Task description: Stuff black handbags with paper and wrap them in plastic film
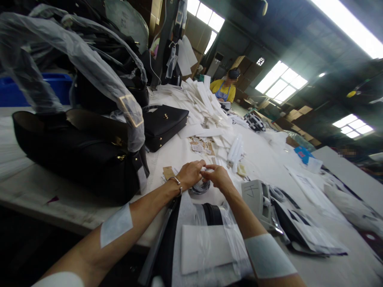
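My left hand (191, 174), with a metal bracelet at its wrist, has its fingers curled at the top of a roll of clear tape (200, 187). From the other side, my right hand (219, 176) pinches at the same roll, its fingertips meeting those of the left. The exact fingertip contact is partly hidden. Pale patches stick to both forearms. Below the hands lies a black bag (213, 214) under clear plastic wrapping, with a white card (206, 249) on it. A brown tag (168, 172) lies beside my left wrist.
Black handbags (74, 155) with plastic-wrapped handles stand at left, another (164, 123) behind. White strips (203, 103) are heaped further back. A tape dispenser (254, 199) and a flat black bag (308, 231) lie at right. A person in yellow (231, 87) works across the table.
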### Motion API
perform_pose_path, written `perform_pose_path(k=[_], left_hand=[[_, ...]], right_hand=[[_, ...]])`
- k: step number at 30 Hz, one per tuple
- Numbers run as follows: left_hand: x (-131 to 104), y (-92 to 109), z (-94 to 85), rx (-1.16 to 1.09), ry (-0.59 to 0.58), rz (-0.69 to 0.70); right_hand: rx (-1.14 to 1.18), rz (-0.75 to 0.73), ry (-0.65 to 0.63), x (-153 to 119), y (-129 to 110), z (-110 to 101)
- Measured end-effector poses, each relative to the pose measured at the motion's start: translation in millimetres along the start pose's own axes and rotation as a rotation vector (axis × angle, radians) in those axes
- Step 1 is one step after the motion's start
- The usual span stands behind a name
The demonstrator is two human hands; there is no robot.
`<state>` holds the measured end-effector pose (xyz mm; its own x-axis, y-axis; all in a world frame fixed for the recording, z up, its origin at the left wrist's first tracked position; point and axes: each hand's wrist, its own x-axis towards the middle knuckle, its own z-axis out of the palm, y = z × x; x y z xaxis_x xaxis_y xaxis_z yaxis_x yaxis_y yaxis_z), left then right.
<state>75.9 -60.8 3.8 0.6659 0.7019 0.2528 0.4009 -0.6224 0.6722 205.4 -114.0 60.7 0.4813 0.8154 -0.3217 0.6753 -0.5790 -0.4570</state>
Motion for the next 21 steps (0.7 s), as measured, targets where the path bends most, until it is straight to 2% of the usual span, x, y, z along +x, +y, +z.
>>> perform_pose_path(k=[8,13,18,21], left_hand=[[3,-6,-7.1,-0.04,0.048,-0.02],[5,-8,-5.0,-0.134,0.032,-0.018],[4,-6,-8.5,-0.242,0.012,-0.032],[5,-6,-13.4,-0.301,0.03,-0.058]], right_hand=[[-0.111,-0.076,0.047,-5,4,19],[-0.199,-0.136,0.102,-9,10,8],[-0.647,-0.288,0.222,-19,1,2],[-0.838,-0.448,0.322,-24,-7,4]])
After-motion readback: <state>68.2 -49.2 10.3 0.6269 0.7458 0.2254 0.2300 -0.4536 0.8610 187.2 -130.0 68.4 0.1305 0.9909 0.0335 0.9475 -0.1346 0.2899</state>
